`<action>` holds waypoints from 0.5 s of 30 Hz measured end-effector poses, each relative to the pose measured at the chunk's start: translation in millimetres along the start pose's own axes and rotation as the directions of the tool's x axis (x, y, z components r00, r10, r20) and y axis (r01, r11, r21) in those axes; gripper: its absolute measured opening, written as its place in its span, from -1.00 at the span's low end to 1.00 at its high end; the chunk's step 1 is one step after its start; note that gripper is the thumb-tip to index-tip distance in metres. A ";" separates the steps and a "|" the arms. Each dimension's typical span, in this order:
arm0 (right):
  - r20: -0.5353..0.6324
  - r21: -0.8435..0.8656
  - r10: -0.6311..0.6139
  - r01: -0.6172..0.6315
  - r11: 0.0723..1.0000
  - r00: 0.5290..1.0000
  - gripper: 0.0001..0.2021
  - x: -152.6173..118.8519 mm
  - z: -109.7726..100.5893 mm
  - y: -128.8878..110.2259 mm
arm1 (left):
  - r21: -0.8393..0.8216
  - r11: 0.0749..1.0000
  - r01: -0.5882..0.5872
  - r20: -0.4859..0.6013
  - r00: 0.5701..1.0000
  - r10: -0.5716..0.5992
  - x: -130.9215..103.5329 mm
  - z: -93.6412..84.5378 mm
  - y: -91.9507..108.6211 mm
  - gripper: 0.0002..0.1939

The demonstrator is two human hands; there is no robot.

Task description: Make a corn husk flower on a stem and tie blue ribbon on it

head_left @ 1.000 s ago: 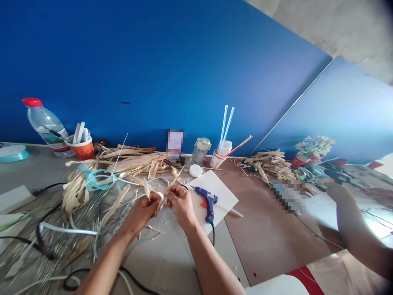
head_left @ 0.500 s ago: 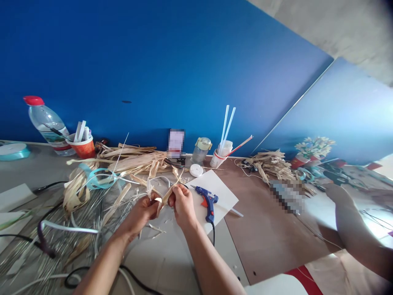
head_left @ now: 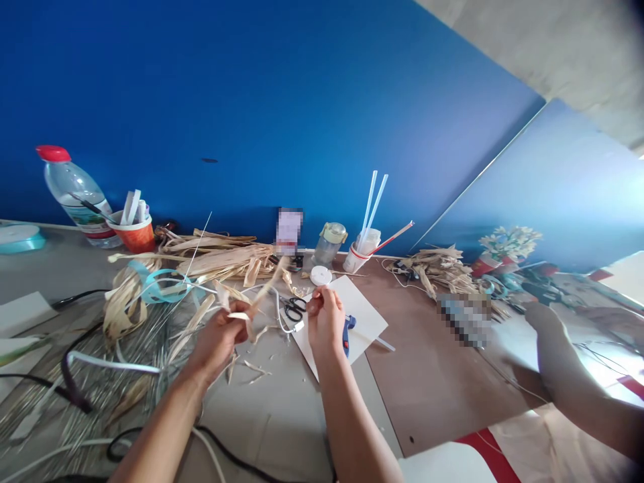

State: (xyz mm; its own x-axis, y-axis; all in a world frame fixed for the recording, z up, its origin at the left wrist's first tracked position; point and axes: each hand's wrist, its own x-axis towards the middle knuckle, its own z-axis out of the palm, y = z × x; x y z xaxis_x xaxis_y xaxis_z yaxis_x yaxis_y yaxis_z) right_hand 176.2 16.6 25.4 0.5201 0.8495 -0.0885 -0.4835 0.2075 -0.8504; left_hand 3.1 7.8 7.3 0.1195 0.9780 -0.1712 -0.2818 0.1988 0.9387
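My left hand [head_left: 220,335] pinches a folded bundle of dry straw-coloured leaf strips [head_left: 251,305], whose long end points up and to the right. My right hand [head_left: 326,318] has its fingers closed beside it, about a hand's width to the right; whether a thin strip is pinched in them is too small to tell. Black-handled scissors [head_left: 292,308] lie on the table between the two hands. A blue glue gun [head_left: 347,331] rests on a white sheet [head_left: 366,310], partly hidden behind my right hand.
A heap of dry leaves [head_left: 221,260], blue ribbon [head_left: 153,287] and wires cover the left of the table. A water bottle [head_left: 73,194], an orange cup [head_left: 135,235], a jar [head_left: 329,243] and a cup of glue sticks [head_left: 363,249] stand by the blue wall. Another person's arm [head_left: 563,376] reaches in at right.
My hands were together on the leaf bundle; now the right hand has pulled away to the right, uncovering the scissors. The left hand keeps the bundle.
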 end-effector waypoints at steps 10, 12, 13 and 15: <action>0.382 -0.634 -0.003 0.264 0.727 0.924 -0.91 1.3 -9.5 -6.0 | 0.034 0.995 -0.093 -0.142 0.985 0.097 3.2 2.7 -2.0 -0.84; 0.489 -0.772 0.070 0.394 0.499 0.869 -0.89 -5.9 -10.3 0.2 | 0.067 0.992 -0.103 -0.153 0.982 0.112 2.9 3.1 -3.8 -0.84; 0.516 -0.797 0.092 0.437 0.417 0.852 -0.85 -9.6 -10.6 3.3 | 0.075 0.991 -0.111 -0.161 0.979 0.122 3.0 3.0 -4.6 -0.83; 0.539 -0.809 0.101 0.481 0.337 0.836 -0.81 -15.9 -10.5 7.9 | 0.084 0.987 -0.135 -0.182 0.972 0.149 3.9 2.1 -6.2 -0.83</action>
State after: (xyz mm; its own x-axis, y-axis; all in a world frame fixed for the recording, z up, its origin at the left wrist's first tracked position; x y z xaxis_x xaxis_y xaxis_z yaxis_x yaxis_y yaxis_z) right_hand 171.5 -0.4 14.6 0.0062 0.9928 0.1195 0.6574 0.0860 -0.7486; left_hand 7.3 10.2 1.4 -0.0990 0.9918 -0.0811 -0.2142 0.0584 0.9750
